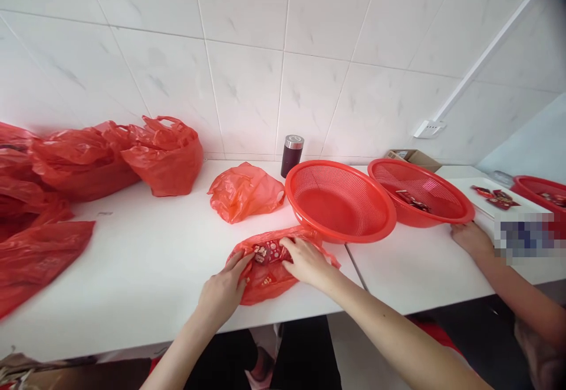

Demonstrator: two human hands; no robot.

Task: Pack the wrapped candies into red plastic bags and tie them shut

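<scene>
A crumpled red plastic bag [274, 291] lies on the table in front of me with its mouth spread. Inside it are small red packets [272, 250] with pale printed patterns; their exact kind is hard to make out. At the left rim, my left hand [223, 288] is closed on the bag, fingertips over its edge. My right hand [307, 262] grips the opposite side, finger and thumb curled over the rim beside the packets. Its inner fingers are partly hidden. Just beyond sits an empty red perforated basket [340, 204].
Another flattened red bag [245, 192] lies behind, near a dark tumbler [292, 156]. Full red bags [170, 163] crowd the left. To the right, a co-worker's hand [473, 238] touches a second red basket [420, 192] containing packets. A cardboard box [415, 157] stands by the wall.
</scene>
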